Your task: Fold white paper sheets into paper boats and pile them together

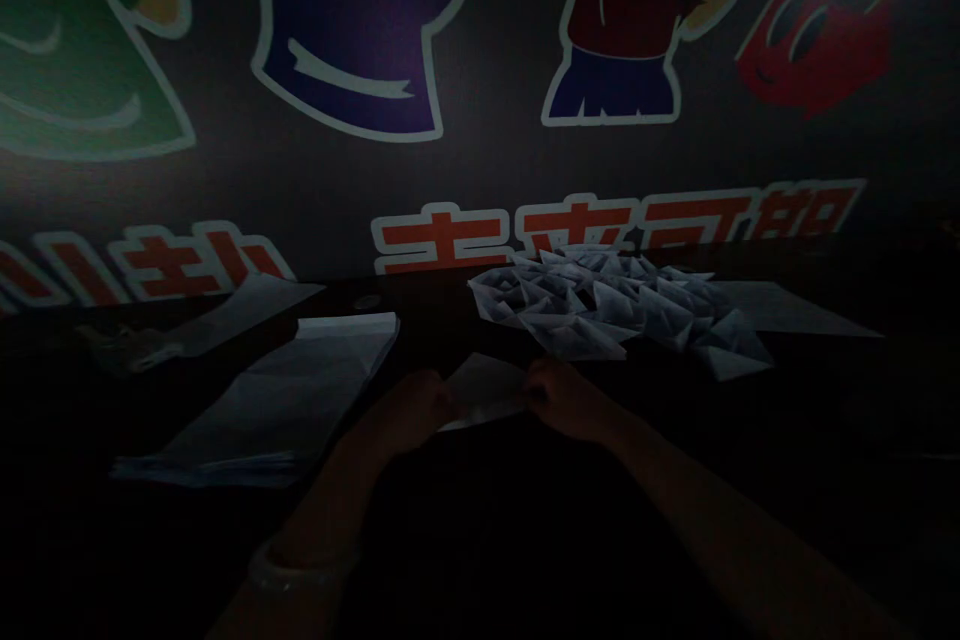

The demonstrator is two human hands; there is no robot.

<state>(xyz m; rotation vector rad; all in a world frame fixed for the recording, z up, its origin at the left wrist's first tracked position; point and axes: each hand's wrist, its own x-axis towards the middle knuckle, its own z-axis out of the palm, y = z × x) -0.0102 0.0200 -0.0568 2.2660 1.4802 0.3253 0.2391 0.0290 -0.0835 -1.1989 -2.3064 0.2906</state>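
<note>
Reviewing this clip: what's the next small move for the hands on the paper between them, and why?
Probably pressing a firm crease into the sheet of white paper, since the left hand and right hand both grip its edges and it looks partly folded. The heap of folded paper shapes nearby suggests sheets end up sharply folded, and the stack of paper sheets lies to the left.

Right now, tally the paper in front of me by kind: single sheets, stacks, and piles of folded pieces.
Single sheets: 3 (held sheet, left sheet, right sheet)
Stacks: 1 (paper stack)
Piles: 1 (pile of folded pieces, too many to count singly)
Total: 5
</note>
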